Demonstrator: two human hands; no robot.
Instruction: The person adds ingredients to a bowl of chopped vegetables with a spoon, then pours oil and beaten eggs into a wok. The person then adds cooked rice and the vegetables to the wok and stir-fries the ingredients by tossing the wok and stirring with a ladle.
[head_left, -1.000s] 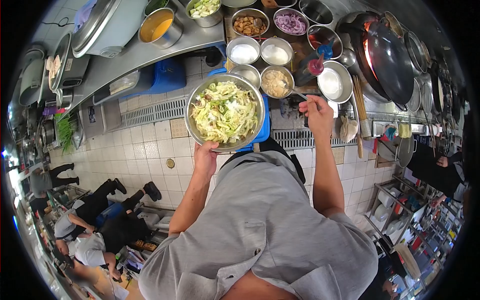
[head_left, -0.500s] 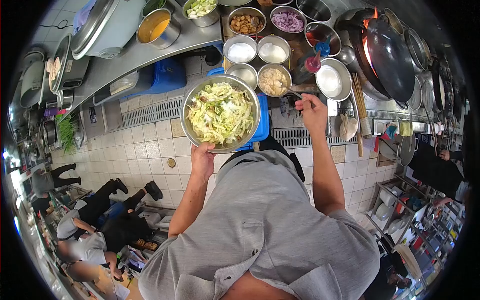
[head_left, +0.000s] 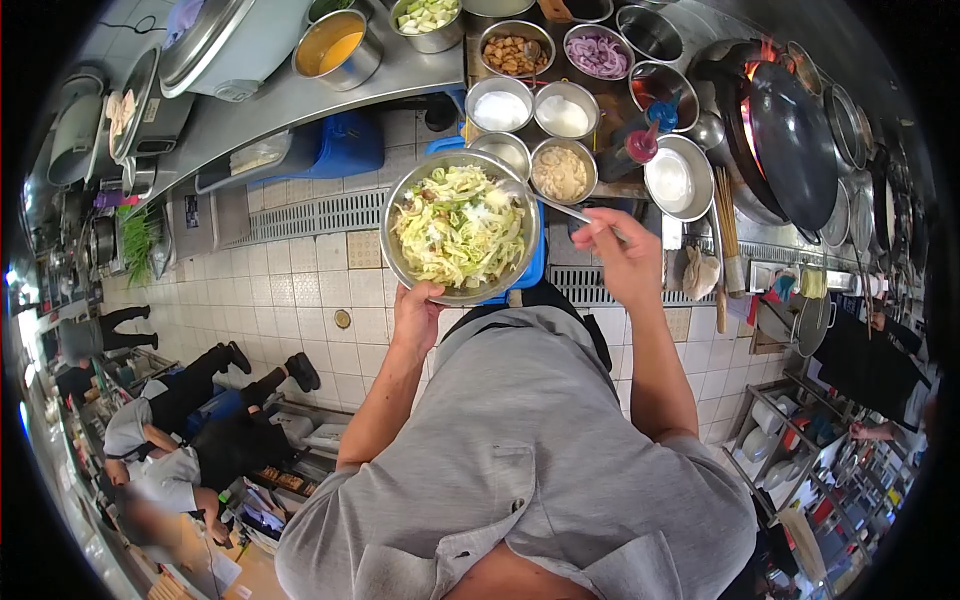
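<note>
My left hand (head_left: pixel 417 313) grips the near rim of a steel bowl (head_left: pixel 390 258) of shredded cabbage (head_left: pixel 460 235), with white powder on top. In my right hand (head_left: pixel 625 252) is the handle of a metal spoon (head_left: pixel 563 209). Its head reaches over the right rim of the bowl, above the cabbage. Just beyond the handle stands a small bowl of pale beige paste (head_left: pixel 560 173). Behind that are containers of white powder (head_left: pixel 500 110) and white seasoning (head_left: pixel 566 115).
A wok (head_left: pixel 792 145) stands by a burner flame at the right. Sliced red onion (head_left: pixel 597 55) and browned chunks (head_left: pixel 515 55) fill bowls at the back. Squeeze bottles (head_left: pixel 628 150) stand near a steel pot (head_left: pixel 680 178). Other people (head_left: pixel 180 475) are at the lower left.
The spoon has left the paste bowl and moved left over the cabbage bowl. My right hand has turned, and the view has shifted slightly.
</note>
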